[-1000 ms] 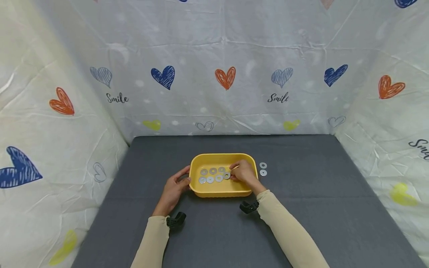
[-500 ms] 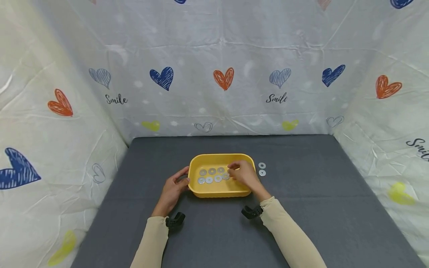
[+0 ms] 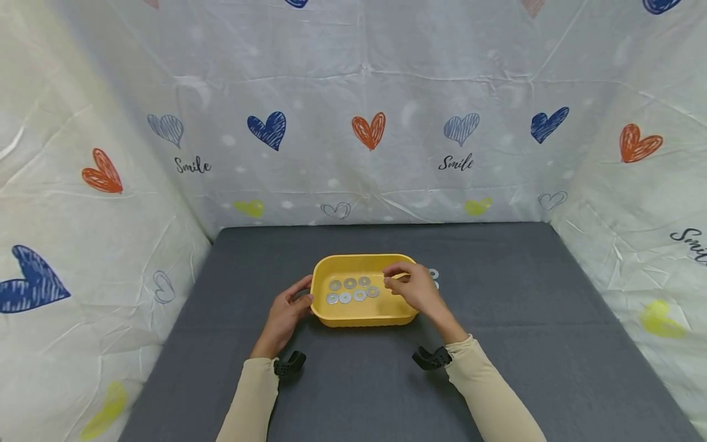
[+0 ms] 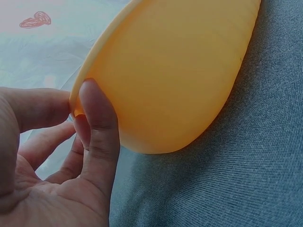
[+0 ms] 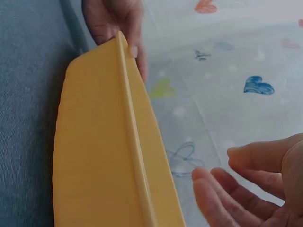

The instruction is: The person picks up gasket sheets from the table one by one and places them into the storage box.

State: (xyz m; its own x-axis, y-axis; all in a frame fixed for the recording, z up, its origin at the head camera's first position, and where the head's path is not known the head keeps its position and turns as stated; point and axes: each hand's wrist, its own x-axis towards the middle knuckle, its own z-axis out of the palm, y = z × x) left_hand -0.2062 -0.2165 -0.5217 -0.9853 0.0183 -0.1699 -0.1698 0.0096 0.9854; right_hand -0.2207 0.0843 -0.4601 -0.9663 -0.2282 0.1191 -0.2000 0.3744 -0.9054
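Note:
A yellow plastic tray rests on the dark table. Several flat metal washers lie inside it in two rows. My left hand grips the tray's left end; in the left wrist view, the thumb and index finger pinch its rim. Over the tray's right end hovers my right hand, its fingers relaxed and slightly bent. In the right wrist view, a gap shows between thumb and fingers, with nothing held there. Two more washers lie on the table right of the tray, partly hidden behind the right hand.
Grey-black cloth covers the table. White curtains printed with hearts hang behind it and on both sides. Each wrist carries a black strap mount.
My right hand has lifted off the right-hand washer of the front row and shifted right, now overlapping the two washers on the table. The left hand keeps its hold on the tray.

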